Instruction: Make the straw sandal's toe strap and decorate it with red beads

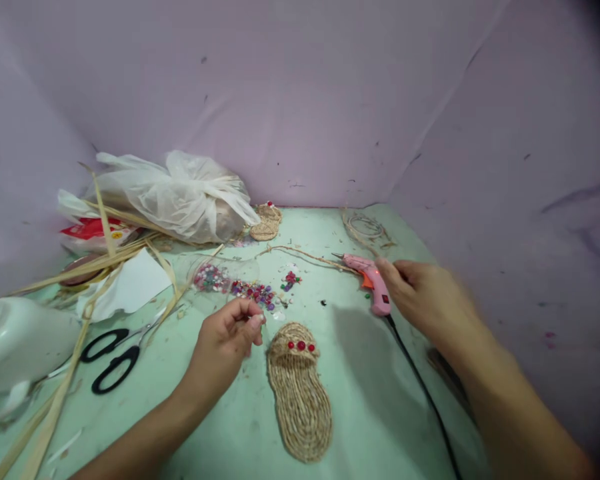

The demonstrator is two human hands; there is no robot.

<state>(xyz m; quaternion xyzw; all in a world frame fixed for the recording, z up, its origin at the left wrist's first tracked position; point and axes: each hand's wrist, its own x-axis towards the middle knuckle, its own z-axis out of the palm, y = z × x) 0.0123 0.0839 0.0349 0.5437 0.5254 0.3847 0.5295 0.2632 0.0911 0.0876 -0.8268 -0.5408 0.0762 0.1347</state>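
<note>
My left hand point(233, 330) is closed in a pinch above the table, left of the slipper's toe. A tiny pale and greenish bit shows at its fingertips, too small to name. Below it lies a small woven-rope slipper point(303, 400), its strap carrying three red beads point(301, 345). On the right, my right hand point(420, 287) is closed at the rear end of a pink glue gun point(370, 270), its thumb against the body. The curled fingers are partly hidden. The gun's nozzle points left, and a black cord point(423, 383) runs from its handle.
Loose coloured beads point(255, 293) lie behind my left hand. Black-handled scissors point(117, 360), a white jug point(25, 343), dry straw strips point(63, 393) and a white plastic bag point(175, 193) are on the left. Another slipper point(267, 223) and coiled cord point(365, 227) lie farther back.
</note>
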